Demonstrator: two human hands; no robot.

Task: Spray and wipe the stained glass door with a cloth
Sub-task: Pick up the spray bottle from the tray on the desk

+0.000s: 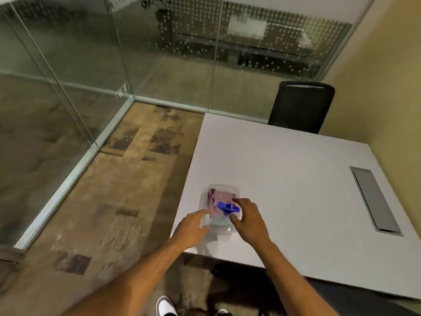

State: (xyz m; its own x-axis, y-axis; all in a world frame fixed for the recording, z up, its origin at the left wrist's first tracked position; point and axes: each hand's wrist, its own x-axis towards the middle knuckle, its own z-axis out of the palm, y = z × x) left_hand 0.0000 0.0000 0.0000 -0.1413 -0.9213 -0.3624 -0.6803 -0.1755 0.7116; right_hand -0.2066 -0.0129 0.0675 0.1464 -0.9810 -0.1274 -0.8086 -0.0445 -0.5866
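Cloth (218,197) and sprayer (227,208) sit in a tub (225,231); both hands, left hand (192,226) and right hand (247,216), hover open, seemingly empty. Best grip the sprayer neck firmly.

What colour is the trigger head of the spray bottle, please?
Blue, seen in the head view: the plastic spray bottle's trigger head.

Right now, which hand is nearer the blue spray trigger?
The right hand: its fingers curl around the blue trigger of the spray bottle in the clear tub. The left hand reaches toward the pink cloth.
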